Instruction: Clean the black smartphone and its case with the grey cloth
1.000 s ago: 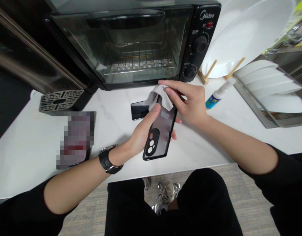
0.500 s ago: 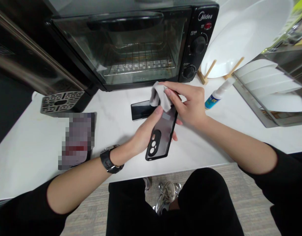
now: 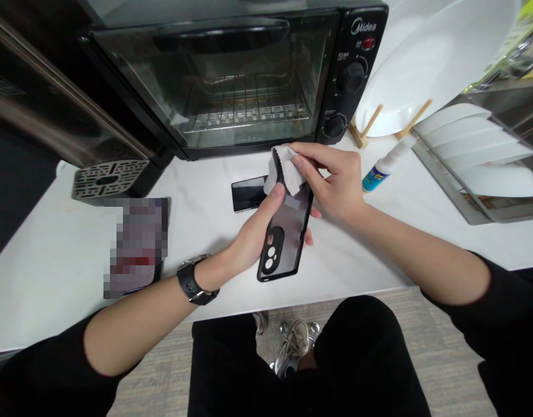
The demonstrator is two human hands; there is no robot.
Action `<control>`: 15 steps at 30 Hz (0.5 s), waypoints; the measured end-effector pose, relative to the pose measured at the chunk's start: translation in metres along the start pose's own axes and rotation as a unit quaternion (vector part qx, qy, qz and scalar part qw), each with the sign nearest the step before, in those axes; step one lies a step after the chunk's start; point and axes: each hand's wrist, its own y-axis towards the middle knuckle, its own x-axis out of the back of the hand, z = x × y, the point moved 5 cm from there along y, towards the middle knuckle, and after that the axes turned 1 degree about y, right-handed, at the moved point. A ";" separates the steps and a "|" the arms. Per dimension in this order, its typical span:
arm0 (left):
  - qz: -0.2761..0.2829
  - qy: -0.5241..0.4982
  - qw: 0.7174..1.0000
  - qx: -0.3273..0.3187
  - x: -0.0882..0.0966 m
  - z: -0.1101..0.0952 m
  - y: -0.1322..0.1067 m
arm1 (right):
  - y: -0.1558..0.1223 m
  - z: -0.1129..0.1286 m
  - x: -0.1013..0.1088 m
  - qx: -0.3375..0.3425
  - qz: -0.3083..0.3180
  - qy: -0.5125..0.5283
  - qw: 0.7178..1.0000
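My left hand (image 3: 254, 230) grips a phone case (image 3: 287, 231) from beneath, its thumb along the near long edge and fingertips showing past the opposite side. The case is smoky and see-through with a black rim and camera cutouts at its lower end. Pinched in my right hand (image 3: 338, 176) is a pale grey cleaning cloth (image 3: 291, 174) with a zigzag edge, folded over the upper end of the case. Behind the left hand a dark phone (image 3: 247, 193) lies flat on the white counter (image 3: 335, 266), partly covered from view by the cloth and hand.
A black toaster oven (image 3: 249, 87) stands at the back. To the right are a small spray bottle (image 3: 381, 171), a wooden plate stand (image 3: 362, 134) and a rack of white dishes (image 3: 478, 139). A drip tray (image 3: 107, 179) and a pixelated flat item (image 3: 138, 249) are at left.
The cloth has shifted slightly and now lies folded around the case's upper edge, its zigzag border showing. Both hands keep nearly the same place.
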 end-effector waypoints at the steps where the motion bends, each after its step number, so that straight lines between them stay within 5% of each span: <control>1: -0.003 -0.002 1.000 -0.007 0.000 0.000 0.000 | 0.000 0.000 0.000 -0.002 0.003 -0.001 1.000; 8: -0.084 0.012 0.991 -0.106 0.007 -0.004 -0.005 | 0.002 -0.001 0.002 -0.015 0.004 0.008 1.000; 15: -0.005 -0.009 1.000 0.015 -0.001 0.001 -0.002 | 0.000 0.005 0.000 0.002 0.004 -0.005 1.000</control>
